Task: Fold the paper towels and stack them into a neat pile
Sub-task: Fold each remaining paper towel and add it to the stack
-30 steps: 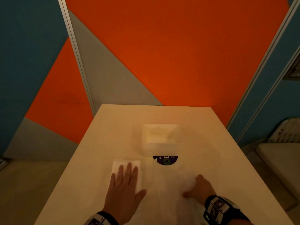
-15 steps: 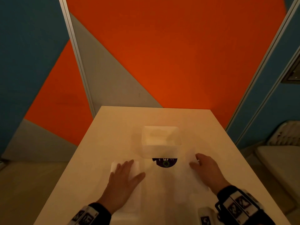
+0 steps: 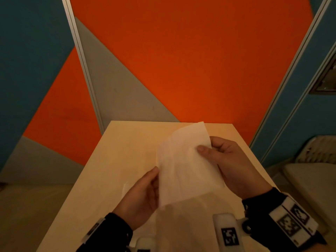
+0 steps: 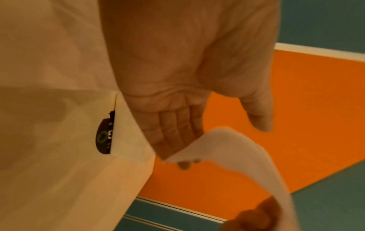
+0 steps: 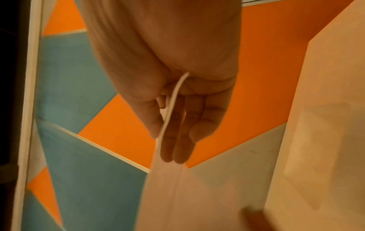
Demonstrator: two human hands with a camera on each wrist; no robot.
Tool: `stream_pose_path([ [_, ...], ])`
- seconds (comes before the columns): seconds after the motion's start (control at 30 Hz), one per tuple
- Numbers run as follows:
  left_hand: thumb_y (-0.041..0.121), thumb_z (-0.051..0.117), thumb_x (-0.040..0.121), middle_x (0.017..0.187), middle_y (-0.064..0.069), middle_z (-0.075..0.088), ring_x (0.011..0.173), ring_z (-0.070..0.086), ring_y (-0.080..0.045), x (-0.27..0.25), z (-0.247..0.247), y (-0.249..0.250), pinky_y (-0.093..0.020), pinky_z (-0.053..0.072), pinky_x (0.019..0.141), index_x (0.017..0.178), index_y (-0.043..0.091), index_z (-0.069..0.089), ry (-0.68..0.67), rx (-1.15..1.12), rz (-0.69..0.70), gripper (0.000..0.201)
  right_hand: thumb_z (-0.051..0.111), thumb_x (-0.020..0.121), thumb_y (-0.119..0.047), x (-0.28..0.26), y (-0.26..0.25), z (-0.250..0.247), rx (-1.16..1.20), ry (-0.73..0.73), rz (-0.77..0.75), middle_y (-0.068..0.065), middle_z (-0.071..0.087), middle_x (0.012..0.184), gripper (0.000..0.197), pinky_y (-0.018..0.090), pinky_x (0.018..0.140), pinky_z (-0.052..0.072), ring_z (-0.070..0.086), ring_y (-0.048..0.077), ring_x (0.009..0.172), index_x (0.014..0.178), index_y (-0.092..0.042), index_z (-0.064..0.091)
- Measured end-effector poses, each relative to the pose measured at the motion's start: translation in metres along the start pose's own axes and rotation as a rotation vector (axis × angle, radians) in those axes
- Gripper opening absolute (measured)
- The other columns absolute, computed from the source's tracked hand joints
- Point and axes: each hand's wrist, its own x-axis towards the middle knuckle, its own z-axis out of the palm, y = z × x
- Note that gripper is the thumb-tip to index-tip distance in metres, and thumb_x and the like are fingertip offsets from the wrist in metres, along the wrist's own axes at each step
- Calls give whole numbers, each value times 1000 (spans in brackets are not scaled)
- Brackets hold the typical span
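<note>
A white paper towel point(image 3: 183, 170) hangs in the air above the pale table point(image 3: 123, 153). My right hand point(image 3: 227, 160) pinches its upper right edge, thumb in front and fingers behind; in the right wrist view the paper towel point(image 5: 177, 195) runs edge-on between thumb and fingers. My left hand point(image 3: 143, 193) is at the sheet's lower left edge. In the left wrist view a corner of the paper towel point(image 4: 227, 148) lies across its straight fingers, the thumb held apart. A folded towel point(image 3: 125, 188) lies on the table, mostly hidden behind the left hand.
A white box point(image 4: 128, 132) stands on the table by a dark round sticker point(image 4: 102, 136); the lifted sheet hides both in the head view. A pale chair point(image 3: 309, 179) is off the table's right side. Orange, grey and blue wall panels stand behind.
Both hands have come up off the table. The right hand has lifted a paper towel from the right side, and the left hand has left the folded towel and moved to the sheet.
</note>
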Motion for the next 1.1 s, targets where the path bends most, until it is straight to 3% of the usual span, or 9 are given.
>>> stream_pose_path([
  [0.07, 29, 57, 81, 115, -13, 68, 100, 68, -27, -4, 2, 4, -36, 57, 78, 119, 8, 63, -9, -40, 101, 44, 58, 89, -8, -1, 6, -5, 0, 58, 26, 6, 75, 95, 17, 33, 70, 60, 72, 23, 84, 101, -10, 70],
  [0.2, 23, 56, 86, 120, -13, 66, 109, 63, -32, -11, 9, 12, -52, 45, 99, 121, 11, 63, 21, -31, 194, 37, 56, 92, -8, -3, 22, -7, 6, 153, 65, 11, 74, 95, 18, 35, 67, 58, 70, 25, 79, 101, -5, 71],
  [0.33, 23, 56, 84, 115, -13, 68, 106, 65, -32, -15, 24, 15, -47, 51, 91, 119, 11, 64, -16, -13, 241, 37, 54, 94, -9, -4, 37, 1, 35, 176, 114, 17, 72, 100, 19, 42, 77, 53, 66, 32, 87, 97, -6, 72],
  [0.47, 23, 58, 84, 116, -17, 67, 107, 63, -33, -13, 38, 11, -48, 48, 96, 117, 6, 63, -59, 51, 255, 38, 52, 96, -12, -9, 46, 13, 106, 111, 162, 10, 74, 99, 22, 40, 78, 57, 70, 28, 92, 97, -10, 73],
  [0.63, 33, 55, 85, 108, -8, 69, 97, 66, -19, -7, 39, 4, -32, 54, 84, 95, 8, 71, -55, 121, 274, 32, 54, 93, -12, -12, 53, 22, 229, 49, 207, 17, 72, 102, 22, 37, 74, 57, 69, 31, 90, 105, -5, 71],
  [0.77, 24, 60, 78, 105, -5, 71, 99, 66, -16, -7, 36, 3, -28, 52, 87, 95, 5, 73, 2, 142, 357, 28, 55, 93, -20, -13, 52, 22, 281, 63, 246, 13, 73, 87, 23, 33, 61, 51, 67, 26, 73, 95, -6, 74],
  [0.9, 6, 61, 84, 105, -4, 72, 99, 66, -20, -5, 28, 2, -33, 52, 86, 95, 13, 74, 65, 247, 413, 18, 40, 97, -43, -11, 55, 19, 284, 60, 304, 18, 70, 90, 49, 39, 72, 46, 63, 30, 79, 105, -5, 71],
  [1.03, -1, 61, 85, 110, -6, 70, 101, 66, -27, -4, 18, 3, -45, 55, 86, 98, 25, 73, 76, 397, 413, 32, 63, 88, -15, -12, 61, 20, 117, 59, 239, 13, 72, 88, 14, 32, 61, 52, 68, 24, 74, 90, -3, 69],
  [1.1, -4, 62, 84, 112, -5, 69, 97, 67, -25, -5, 12, 4, -43, 57, 79, 100, 28, 72, 99, 434, 413, 38, 66, 85, -7, -11, 66, 21, 77, 65, 263, 13, 73, 84, 7, 29, 56, 53, 70, 22, 68, 87, 0, 67],
])
